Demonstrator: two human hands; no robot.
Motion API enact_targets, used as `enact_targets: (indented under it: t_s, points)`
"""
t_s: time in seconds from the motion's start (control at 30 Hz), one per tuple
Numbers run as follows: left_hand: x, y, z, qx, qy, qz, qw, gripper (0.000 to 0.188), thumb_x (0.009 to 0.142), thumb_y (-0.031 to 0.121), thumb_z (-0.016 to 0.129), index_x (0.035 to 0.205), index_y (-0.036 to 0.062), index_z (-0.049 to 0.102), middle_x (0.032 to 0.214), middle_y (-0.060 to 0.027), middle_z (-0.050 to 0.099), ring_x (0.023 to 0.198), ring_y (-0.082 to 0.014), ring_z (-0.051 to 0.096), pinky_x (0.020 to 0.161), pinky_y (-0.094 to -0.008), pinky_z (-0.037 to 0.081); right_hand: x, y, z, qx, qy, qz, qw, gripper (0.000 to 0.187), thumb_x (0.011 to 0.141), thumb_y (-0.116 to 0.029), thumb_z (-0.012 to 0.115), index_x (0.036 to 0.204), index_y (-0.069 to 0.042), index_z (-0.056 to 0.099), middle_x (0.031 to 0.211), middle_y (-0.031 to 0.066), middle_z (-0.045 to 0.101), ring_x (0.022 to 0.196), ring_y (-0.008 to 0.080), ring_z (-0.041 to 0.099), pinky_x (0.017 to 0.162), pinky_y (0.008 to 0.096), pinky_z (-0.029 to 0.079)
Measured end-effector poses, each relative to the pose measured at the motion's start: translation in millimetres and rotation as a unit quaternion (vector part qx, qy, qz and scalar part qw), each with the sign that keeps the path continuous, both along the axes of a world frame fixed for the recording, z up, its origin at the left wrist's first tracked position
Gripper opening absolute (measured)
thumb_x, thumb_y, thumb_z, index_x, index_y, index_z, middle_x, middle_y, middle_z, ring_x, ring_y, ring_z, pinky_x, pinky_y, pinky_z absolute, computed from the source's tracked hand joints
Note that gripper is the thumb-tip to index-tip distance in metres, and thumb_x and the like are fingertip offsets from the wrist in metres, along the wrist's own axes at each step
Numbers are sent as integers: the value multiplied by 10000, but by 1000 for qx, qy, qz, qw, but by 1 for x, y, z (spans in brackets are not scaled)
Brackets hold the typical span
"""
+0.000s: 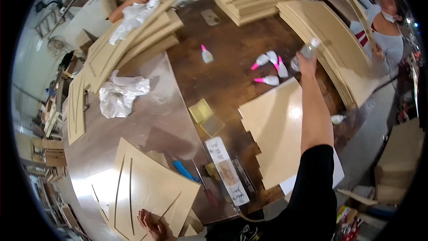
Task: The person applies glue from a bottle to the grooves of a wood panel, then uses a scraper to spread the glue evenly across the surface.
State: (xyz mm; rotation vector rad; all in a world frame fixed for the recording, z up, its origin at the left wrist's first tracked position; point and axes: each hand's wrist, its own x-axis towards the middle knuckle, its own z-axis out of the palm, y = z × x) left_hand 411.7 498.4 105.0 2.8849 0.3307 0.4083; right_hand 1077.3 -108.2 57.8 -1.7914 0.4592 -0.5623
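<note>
At the far right of the table my right hand (306, 65) is wrapped round a clear bottle (308, 49) with a white cap; my arm reaches out straight to it. My left hand (152, 226) lies flat, fingers stretched, on a pale wooden panel (151, 180) cut with long curved slots. Other panel pieces show beneath that one. Left of the bottle are several small white squeeze bottles (270, 80) with pink tips, and one more (206, 55) stands apart. Under my right arm lies a light panel (276, 125) with a stepped edge.
Stacked boards (254, 0) rise at the back, with more boards (330, 40) at the right. Across the table, a person handles white plastic over slotted panels (129, 40); another holds a board at right. Crumpled plastic (122, 96), yellow pads (201, 110) and a screwdriver (208, 192) lie about.
</note>
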Motion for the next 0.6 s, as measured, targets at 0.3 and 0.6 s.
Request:
enact_targets:
  t_s: [0.3,0.6]
  points:
    - [-32,-4,-10,-40,40,86,995,571,759,257,677,1281,60,561,1411,-245,520,1364,-497,433,1162,-667,267,-79,-18,3,-207,-64,86,972,556,920,-274,776,1336,47,592,1287,182,662,1183,284,623,1090,411,449]
    - [-12,13,8,-109,26,87,990,545,762,221,782,1245,61,588,1438,-174,503,1456,-371,373,1223,-598,238,-253,127,134,37,-120,316,941,649,1059,-455,506,1533,-22,405,1316,136,575,1101,246,615,979,379,481]
